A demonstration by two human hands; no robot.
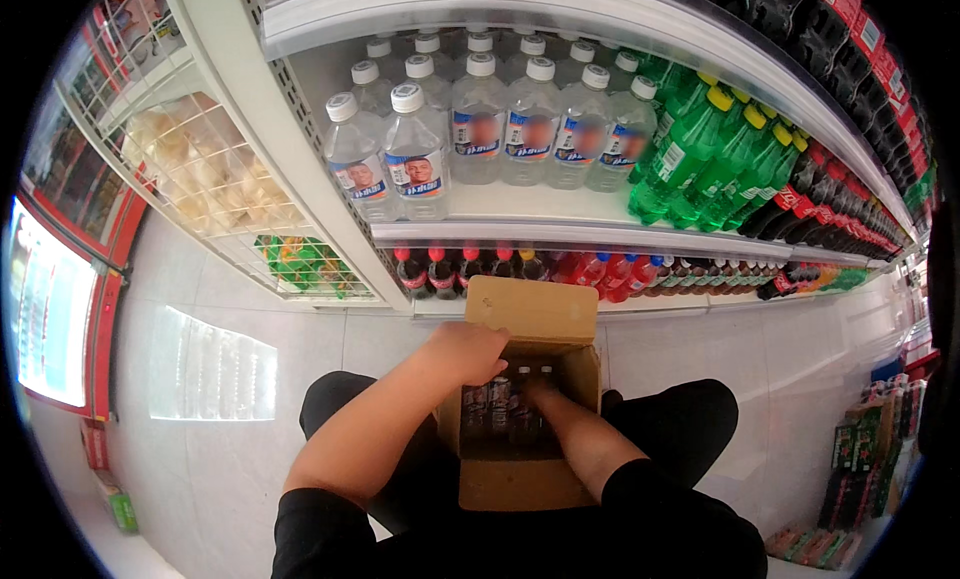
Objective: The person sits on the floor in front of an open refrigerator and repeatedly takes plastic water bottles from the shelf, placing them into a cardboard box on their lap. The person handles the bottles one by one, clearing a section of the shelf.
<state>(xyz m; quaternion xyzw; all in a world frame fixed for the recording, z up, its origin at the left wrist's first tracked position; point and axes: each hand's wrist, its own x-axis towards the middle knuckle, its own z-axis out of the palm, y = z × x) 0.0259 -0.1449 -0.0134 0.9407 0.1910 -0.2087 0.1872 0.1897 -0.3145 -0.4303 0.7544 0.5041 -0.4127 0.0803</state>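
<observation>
An open cardboard box point(529, 309) stands on the floor between my bent knees, with several clear plastic bottles point(499, 403) with white caps inside. My left hand point(476, 354) is at the upper left rim of the box, its fingers curled near the raised flap; its grip is partly hidden. Inside the box, my right hand point(534, 388) reaches among the bottles in shadow, and whether it grips one cannot be seen. In front of me, clear bottles with white caps point(416, 151) stand in rows on the white shelf point(525, 204).
Green soda bottles point(679, 155) and dark cola bottles stand to the right on the shelf. Cola and red drink bottles point(619, 275) line the lower shelf. A white wire rack point(217, 151) holds bagged goods at left. Stacked drink packs point(859, 444) stand on the right.
</observation>
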